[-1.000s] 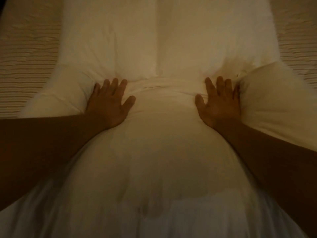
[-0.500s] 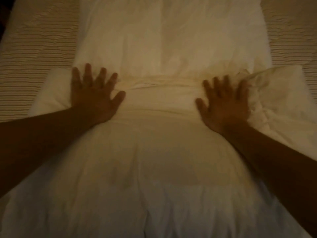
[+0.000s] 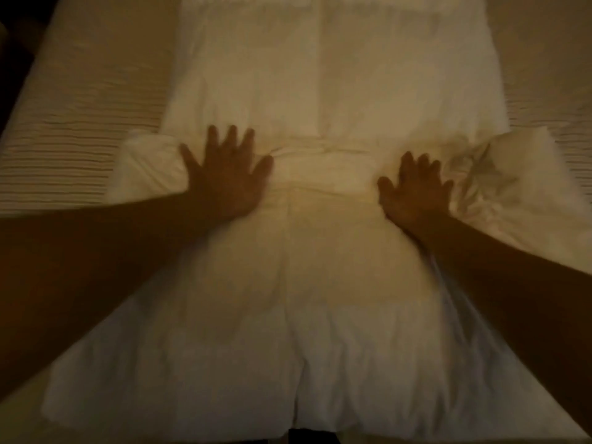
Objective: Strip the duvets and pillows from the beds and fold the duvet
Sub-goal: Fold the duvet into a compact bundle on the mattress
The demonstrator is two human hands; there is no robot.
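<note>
Dim room, striped bed (image 3: 73, 123) under a white duvet (image 3: 320, 283) folded lengthwise down the middle. Your L hand (image 3: 226, 179) lies flat on the duvet, fingers spread, by a cross crease. Your R hand (image 3: 415, 193) presses flat w/ fingers spread, next to a bunched fold on the right.

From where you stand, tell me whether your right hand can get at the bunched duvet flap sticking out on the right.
Probably yes. The right hand lies flat on the duvet, its fingers right beside the crumpled flap, and nothing lies between them.
</note>
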